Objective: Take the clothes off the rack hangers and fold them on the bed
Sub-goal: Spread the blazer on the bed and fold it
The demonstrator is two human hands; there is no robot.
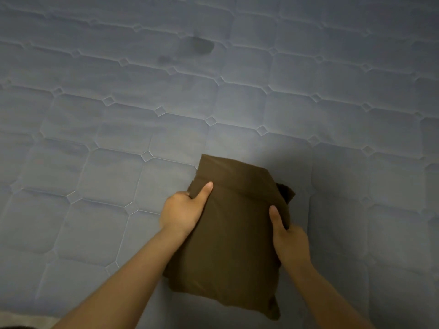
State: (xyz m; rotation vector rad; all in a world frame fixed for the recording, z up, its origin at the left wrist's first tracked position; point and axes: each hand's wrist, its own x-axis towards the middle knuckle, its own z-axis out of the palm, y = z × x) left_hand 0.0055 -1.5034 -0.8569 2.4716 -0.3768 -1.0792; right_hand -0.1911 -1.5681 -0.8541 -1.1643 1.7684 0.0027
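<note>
A folded brown garment [235,233] is held just above the bed [118,138], a blue-grey quilted mattress. My left hand [184,210] grips the garment's left edge, thumb lying on top and fingers hidden underneath. My right hand [288,236] grips its right edge the same way, thumb on top. A darker flap of the cloth sticks out at the right, past my right thumb. No rack or hangers are in view.
The quilted mattress fills almost the whole view, with two dark stains [202,46] near the top centre. A strip of lighter floor [21,320] shows at the bottom left corner, past the mattress edge.
</note>
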